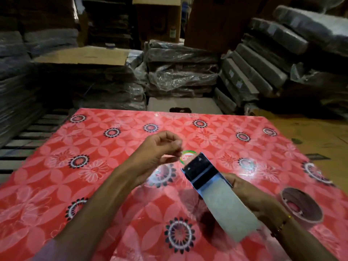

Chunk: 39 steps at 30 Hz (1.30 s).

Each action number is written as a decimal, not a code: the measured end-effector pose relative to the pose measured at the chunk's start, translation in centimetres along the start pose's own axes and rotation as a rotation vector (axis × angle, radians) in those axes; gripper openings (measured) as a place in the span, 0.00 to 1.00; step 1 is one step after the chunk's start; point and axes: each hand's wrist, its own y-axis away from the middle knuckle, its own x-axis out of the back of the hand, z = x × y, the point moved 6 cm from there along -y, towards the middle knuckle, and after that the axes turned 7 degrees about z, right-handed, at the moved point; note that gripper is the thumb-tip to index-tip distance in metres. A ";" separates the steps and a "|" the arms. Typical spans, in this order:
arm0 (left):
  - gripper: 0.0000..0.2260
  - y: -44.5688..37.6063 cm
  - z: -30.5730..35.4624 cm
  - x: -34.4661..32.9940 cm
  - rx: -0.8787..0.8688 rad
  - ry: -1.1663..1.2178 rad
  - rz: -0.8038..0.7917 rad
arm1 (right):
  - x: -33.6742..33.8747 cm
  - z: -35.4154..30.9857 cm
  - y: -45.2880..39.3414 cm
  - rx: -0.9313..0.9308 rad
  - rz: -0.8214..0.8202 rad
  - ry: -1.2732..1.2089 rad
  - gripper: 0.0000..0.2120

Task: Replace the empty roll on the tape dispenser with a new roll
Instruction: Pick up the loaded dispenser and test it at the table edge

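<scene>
Centre of frame: right hand (250, 194) grips tape dispenser (211, 187); left hand (160, 149) pinches tape end (170, 156). Advice: keep tape taut over serrated blade (195, 160).

Blue tape dispenser (202, 171) holds clear roll (228, 211); empty core (301, 206) lies right.

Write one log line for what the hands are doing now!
left hand: pinching tape end | right hand: holding tape dispenser with new roll | empty roll: on table
</scene>
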 end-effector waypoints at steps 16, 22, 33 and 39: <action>0.19 4.8 6.2 -4.3 0.286 -0.242 0.227 | -0.3 -11.2 6.4 0.115 0.242 0.160 0.28; 0.19 4.8 7.8 -5.4 0.423 -0.063 0.270 | 0.5 -11.8 7.6 0.153 0.316 0.389 0.30; 0.12 5.5 6.2 -6.4 0.393 -0.400 0.403 | 1.4 -10.9 10.1 0.181 0.321 0.607 0.28; 0.09 5.3 6.5 -7.5 0.174 -0.621 0.391 | 1.2 -9.8 11.2 0.123 0.291 0.651 0.29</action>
